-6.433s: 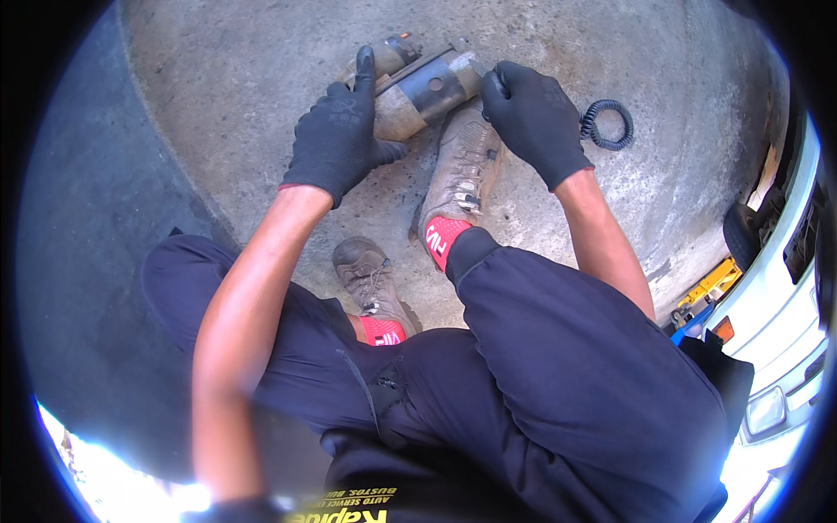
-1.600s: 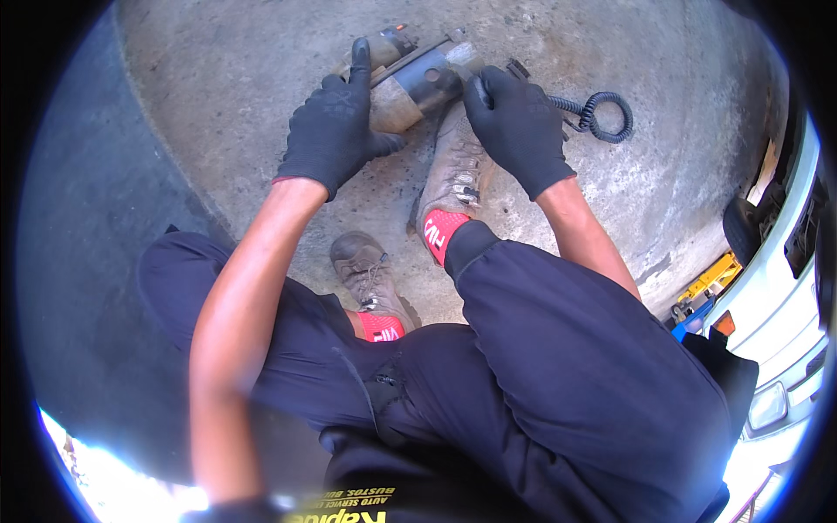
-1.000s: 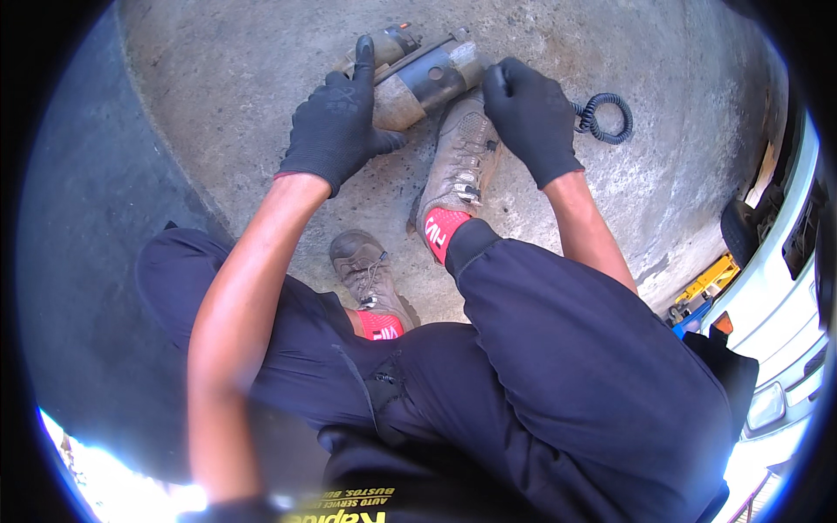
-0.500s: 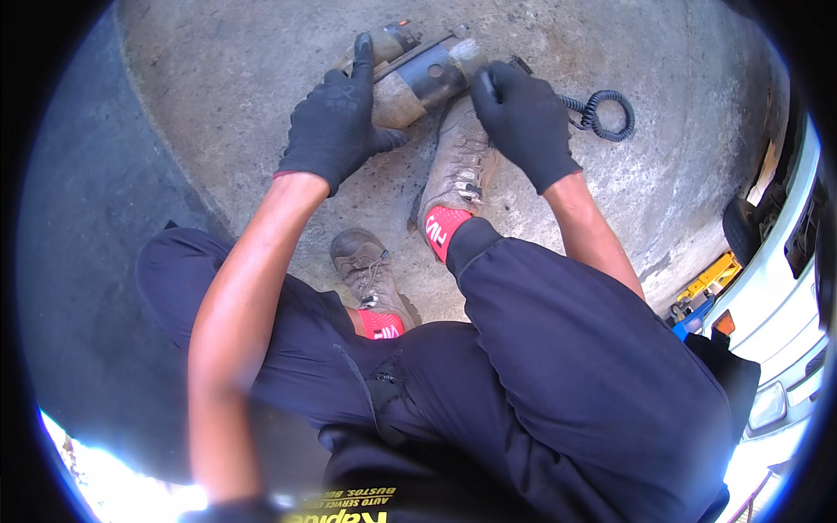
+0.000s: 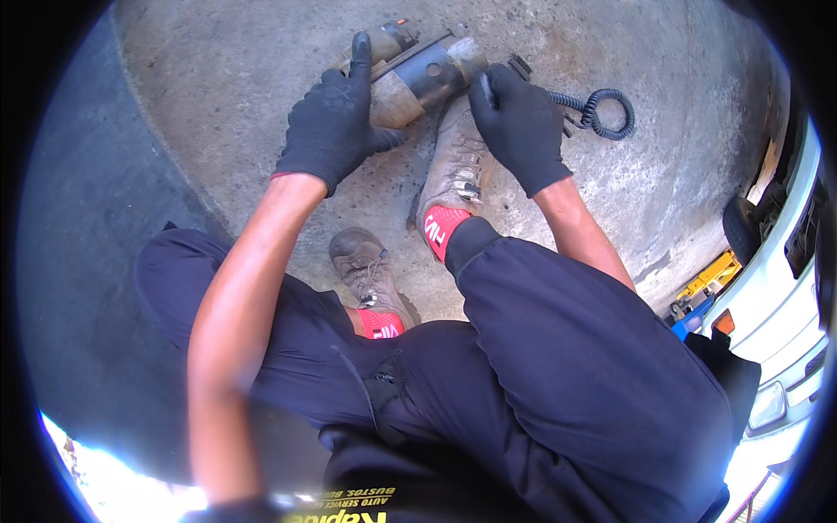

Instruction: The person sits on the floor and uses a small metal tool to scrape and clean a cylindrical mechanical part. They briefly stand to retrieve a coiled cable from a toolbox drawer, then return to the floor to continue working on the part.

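Observation:
A starter motor (image 5: 425, 81), a dark metal cylinder with grimy, worn ends and a round hole in its side, lies slantwise at the top of the view. Its smaller cylinder, the solenoid (image 5: 384, 44), runs along the far side. My left hand (image 5: 331, 118), in a black glove, grips the motor's left end from the near side, one digit stretched along it. Beside the right end, my gloved right hand (image 5: 519, 122) is closed in a pinch. What its fingers hold is hidden. A dark ridged piece (image 5: 520, 66) shows just beyond its knuckles.
A black coiled cable (image 5: 610, 115) lies on the concrete floor (image 5: 253, 52) right of my right hand. My right shoe (image 5: 458, 152) is just below the motor, the left shoe (image 5: 362, 261) nearer. A white vehicle (image 5: 767, 340) stands at the right, with a yellow object (image 5: 711, 275) beside it.
My right hand has shifted slightly left and turned a little, so more of the dark ridged piece shows beyond it. My left hand and the starter motor have hardly moved.

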A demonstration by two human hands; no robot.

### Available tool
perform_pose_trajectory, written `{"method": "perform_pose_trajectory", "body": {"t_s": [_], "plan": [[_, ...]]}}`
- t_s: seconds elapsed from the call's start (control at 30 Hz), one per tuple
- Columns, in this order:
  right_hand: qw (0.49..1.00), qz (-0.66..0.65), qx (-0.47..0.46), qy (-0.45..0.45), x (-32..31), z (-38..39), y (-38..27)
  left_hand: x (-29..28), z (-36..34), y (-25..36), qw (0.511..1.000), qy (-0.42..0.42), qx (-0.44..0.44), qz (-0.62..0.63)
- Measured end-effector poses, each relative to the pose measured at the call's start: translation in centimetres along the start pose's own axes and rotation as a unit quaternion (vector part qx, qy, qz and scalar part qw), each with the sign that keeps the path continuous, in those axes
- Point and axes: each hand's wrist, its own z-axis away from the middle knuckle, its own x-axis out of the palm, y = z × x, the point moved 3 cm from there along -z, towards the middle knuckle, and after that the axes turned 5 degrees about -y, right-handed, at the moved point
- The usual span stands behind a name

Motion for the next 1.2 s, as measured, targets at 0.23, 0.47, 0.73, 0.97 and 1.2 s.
{"method": "perform_pose_trajectory", "body": {"t_s": [0.23,0.47,0.73,0.97,1.2], "plan": [[1.0,-0.005,-0.005,0.002,0.1,-0.1,0.2,0.0,0.0,-0.1,1.0,0.001,0.001,0.003],[1.0,-0.001,-0.01,0.026,0.1,0.0,0.6,0.1,-0.2,0.0,1.0,0.013,0.016,-0.007],[1.0,-0.029,-0.007,0.005,0.3,0.5,0.3,-0.1,0.0,0.0,0.999,0.022,0.028,-0.011],[1.0,-0.02,-0.005,0.011,0.4,0.4,0.5,0.6,-0.1,-0.5,0.998,0.041,0.037,-0.016],[0.999,-0.019,-0.018,0.025,0.6,0.6,0.5,0.4,-0.2,-0.2,0.999,0.023,0.029,-0.013]]}}
